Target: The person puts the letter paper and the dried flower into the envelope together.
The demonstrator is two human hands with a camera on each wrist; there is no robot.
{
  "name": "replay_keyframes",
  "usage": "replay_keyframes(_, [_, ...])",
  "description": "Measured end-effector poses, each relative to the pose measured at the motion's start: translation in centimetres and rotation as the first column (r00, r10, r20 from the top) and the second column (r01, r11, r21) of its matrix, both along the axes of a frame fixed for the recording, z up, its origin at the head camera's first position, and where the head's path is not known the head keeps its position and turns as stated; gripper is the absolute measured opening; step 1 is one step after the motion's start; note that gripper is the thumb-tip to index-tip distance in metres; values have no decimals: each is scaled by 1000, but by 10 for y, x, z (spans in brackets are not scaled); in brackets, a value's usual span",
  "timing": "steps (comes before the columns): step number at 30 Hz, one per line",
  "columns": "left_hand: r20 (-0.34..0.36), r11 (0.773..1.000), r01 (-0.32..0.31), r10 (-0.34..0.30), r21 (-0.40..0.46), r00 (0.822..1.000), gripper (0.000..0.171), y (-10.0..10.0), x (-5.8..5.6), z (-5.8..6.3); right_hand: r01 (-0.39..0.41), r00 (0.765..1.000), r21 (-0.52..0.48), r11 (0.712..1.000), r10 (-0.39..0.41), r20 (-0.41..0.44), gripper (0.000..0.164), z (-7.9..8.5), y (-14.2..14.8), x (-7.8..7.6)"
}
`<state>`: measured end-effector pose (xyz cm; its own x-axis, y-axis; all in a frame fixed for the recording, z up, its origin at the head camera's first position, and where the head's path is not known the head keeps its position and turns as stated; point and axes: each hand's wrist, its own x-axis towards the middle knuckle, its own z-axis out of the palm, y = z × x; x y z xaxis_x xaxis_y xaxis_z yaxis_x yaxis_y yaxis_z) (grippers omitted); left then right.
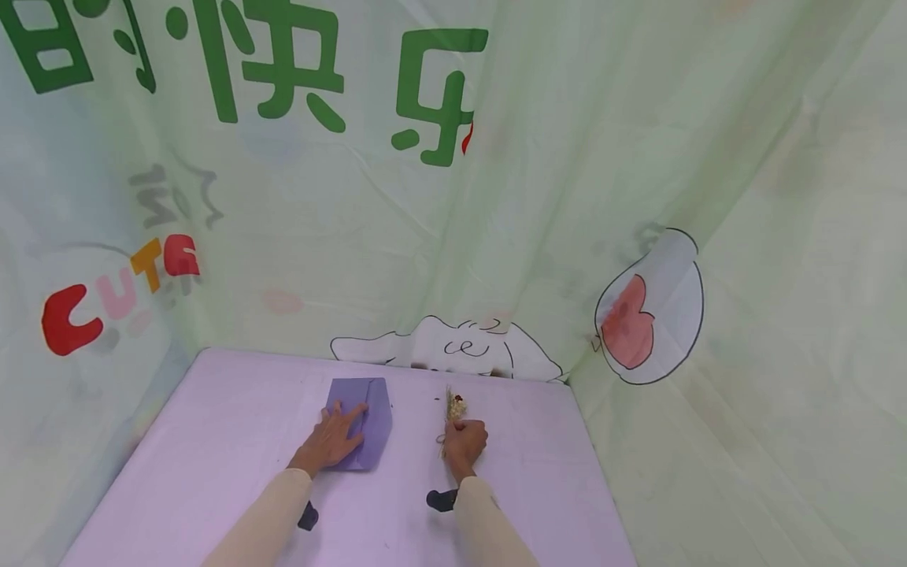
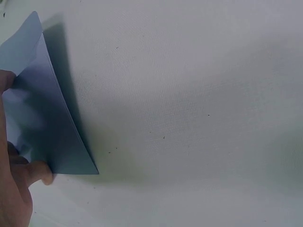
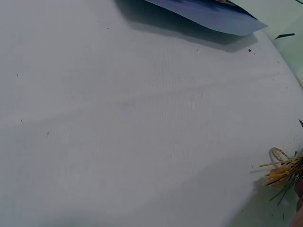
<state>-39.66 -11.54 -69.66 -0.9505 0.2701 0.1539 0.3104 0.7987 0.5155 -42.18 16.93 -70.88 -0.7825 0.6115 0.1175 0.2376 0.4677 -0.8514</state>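
Note:
A purple envelope [image 1: 379, 429] lies on the left half of the table, its flap side facing up. My left hand [image 1: 336, 438] rests over it with fingers spread. In the left wrist view, the thumb sits at the lower edge of the envelope [image 2: 52, 123], and its long side stands slightly off the table, casting a shadow. To the right, my right hand [image 1: 465, 445] pinches a small dried-flower bouquet [image 1: 456, 406] with pale blooms and one dark red one. Its straw-coloured stems [image 3: 284, 174] and a loop of twine [image 3: 277, 152] show in the right wrist view.
The table [image 1: 531, 465] has a pale purple cover with small dark specks. A fabric backdrop [image 1: 553, 197] with green characters and drawings rises behind its far edge and along the sides. Dark straps [image 1: 442, 500] show at both wrists.

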Motion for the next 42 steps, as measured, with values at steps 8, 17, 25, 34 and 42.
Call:
replay_keyframes(8, [69,1000,-4,5,-23,998,57,0,-2,6,-33,998,-7,999,32,-61,7,26,-48,-3])
replay_keyframes(17, [68,1000,-3,2,16,998,57,-2,-1,1,-155,974,94,983,168,-151,10,6,-123,-4])
replay_keyframes(25, [-18,993,41,-40,108,999,58,-5,-7,-15,-153,972,205,967,184,-143,9,-57,-139,-27])
replay_keyframes(34, [-59,991,12,-4,135,998,58,-7,-32,-64,-215,967,316,924,247,-66,9,-71,-140,-31])
replay_keyframes(42, [6,988,-15,14,153,1000,59,-12,-28,-60,-310,931,373,875,358,-67,2,-55,-148,-23])
